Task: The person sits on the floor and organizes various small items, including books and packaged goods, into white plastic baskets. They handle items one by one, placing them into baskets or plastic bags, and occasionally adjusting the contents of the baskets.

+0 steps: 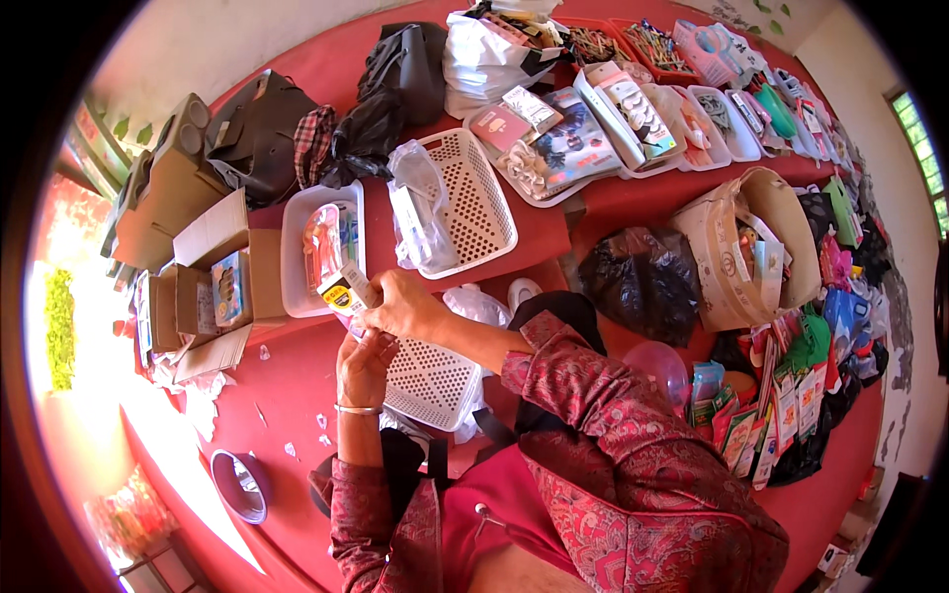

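A small white, yellow and black package (345, 292) is held up in front of me, tilted. My right hand (405, 304) is closed round its right side. Below it, my left hand (366, 368), with a bangle at the wrist, pinches the package's lower end; the fingertips partly hide that end. Just beyond the package stands a white plastic tub (293, 259) with red and blue packaged items in it. A white perforated basket (435, 390) sits beneath my right forearm. Farther off, a second perforated basket (479, 203) has a clear plastic bag (420, 212) lying in its left side.
An open cardboard box (242, 242) is at the left, with a purple-rimmed bucket (240, 486) on the red floor below. A black plastic bag (643, 282) and a large round container (717, 237) stand at the right. Several filled trays line the back.
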Motion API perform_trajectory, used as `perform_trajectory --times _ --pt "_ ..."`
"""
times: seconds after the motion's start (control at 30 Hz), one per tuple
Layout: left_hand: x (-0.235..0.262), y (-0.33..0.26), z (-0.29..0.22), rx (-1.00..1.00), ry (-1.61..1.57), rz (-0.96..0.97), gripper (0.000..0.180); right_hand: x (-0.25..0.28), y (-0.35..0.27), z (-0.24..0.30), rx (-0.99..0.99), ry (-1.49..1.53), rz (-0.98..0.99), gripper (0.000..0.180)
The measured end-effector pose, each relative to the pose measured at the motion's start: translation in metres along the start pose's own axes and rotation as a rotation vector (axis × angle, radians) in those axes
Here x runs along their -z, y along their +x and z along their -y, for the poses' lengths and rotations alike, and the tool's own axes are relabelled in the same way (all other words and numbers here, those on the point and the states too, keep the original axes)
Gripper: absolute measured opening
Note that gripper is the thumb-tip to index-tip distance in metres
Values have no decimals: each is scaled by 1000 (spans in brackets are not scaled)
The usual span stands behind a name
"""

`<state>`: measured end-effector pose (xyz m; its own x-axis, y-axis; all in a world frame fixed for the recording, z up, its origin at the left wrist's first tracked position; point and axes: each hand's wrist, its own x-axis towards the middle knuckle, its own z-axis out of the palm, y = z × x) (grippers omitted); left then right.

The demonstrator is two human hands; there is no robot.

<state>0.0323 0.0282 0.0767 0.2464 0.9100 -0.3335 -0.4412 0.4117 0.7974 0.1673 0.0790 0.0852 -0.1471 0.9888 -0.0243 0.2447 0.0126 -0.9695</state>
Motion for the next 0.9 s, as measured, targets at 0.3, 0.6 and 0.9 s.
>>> perform_trajectory --times 0.3,0.6,0.9 --pt "28 -6 45 258 -155 -106 37 -7 10 -31 -434 287 40 23" --pt "-22 -44 51 25 1579 697 40 -73 86 -44 -558 276 95 24" --pt "1 -47 63 99 2091 522 27 -159 141 -72 -494 243 39 18"
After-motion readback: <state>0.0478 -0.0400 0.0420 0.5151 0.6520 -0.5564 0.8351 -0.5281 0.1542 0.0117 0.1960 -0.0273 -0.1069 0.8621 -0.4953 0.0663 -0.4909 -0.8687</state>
